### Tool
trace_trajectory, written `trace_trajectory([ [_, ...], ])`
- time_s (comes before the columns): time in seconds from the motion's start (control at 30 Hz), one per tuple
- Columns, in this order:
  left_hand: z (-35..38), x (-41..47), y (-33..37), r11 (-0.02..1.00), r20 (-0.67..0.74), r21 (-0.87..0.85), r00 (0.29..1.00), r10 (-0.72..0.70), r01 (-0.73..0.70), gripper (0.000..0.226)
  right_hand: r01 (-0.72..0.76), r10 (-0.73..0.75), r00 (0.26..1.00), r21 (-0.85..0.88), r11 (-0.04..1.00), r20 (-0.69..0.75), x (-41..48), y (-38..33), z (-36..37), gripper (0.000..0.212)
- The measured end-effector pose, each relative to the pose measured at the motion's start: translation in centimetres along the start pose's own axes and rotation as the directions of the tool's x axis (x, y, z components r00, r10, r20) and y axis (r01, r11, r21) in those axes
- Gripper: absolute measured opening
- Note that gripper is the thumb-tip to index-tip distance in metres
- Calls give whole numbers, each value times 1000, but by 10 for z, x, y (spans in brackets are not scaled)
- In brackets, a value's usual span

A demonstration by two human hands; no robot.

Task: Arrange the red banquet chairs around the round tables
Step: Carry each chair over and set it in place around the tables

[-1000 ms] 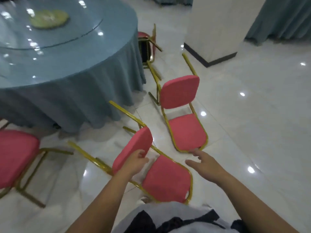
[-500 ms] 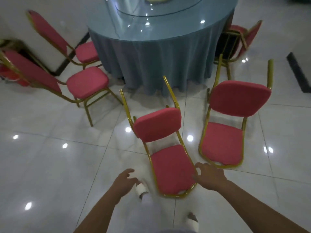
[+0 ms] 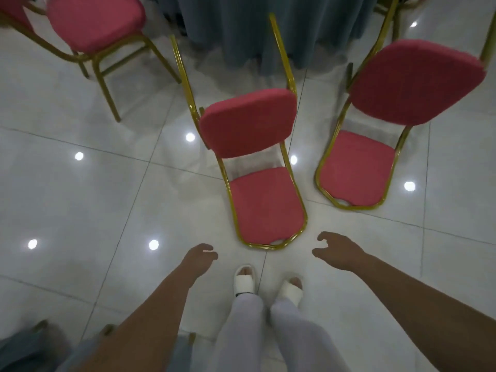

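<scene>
Both hands hang empty over the tiled floor (image 3: 80, 210), the left hand (image 3: 198, 257) loosely curled, the right hand (image 3: 339, 251) half open with fingers spread, neither touching anything. Just ahead of the white slippers (image 3: 245, 277) lies the middle chair (image 3: 255, 167), tipped over with its gold legs pointing up toward the draped worktop (image 3: 268, 30), so it looks due for righting and a push in under the cloth. Beside it to the right, the right-hand chair (image 3: 402, 103) lies tipped the same way, near but apart. At upper left a third chair (image 3: 94, 22) stands on its legs, close to the cloth. The two fallen frames sit side by side, so lifting one risks clipping the other's legs, and the hanging cloth could snag. Something grey sits blurred at lower left; I cannot tell what.
</scene>
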State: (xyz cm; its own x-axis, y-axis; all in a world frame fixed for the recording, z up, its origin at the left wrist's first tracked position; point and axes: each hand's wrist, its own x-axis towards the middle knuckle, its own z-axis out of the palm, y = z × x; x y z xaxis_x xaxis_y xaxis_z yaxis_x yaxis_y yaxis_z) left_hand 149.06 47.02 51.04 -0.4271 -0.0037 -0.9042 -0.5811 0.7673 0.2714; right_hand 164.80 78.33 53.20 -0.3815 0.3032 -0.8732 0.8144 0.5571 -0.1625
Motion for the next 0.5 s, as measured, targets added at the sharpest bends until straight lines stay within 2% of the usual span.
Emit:
trace_trajectory([
  [0.1, 37, 71, -13, 998, -26, -36, 998, -56, 55, 37, -41, 47, 999, 185, 982, -29, 71, 7, 26, 57],
  [0.23, 101, 166, -21, 978, 11, -194, 997, -74, 75, 49, -80, 116, 990, 363, 928, -77, 177, 22, 72, 68],
  [0.4, 176, 281, -34, 906, -1, -419, 999, -54, 49, 71, -25, 93, 988, 462, 887, -126, 298, 42, 121, 74],
  [0.5, 205, 349, -50, 880, -88, -475, 995, -57, 9, 84, 41, 65, 975, 457, 888, -214, 370, 54, 143, 72],
])
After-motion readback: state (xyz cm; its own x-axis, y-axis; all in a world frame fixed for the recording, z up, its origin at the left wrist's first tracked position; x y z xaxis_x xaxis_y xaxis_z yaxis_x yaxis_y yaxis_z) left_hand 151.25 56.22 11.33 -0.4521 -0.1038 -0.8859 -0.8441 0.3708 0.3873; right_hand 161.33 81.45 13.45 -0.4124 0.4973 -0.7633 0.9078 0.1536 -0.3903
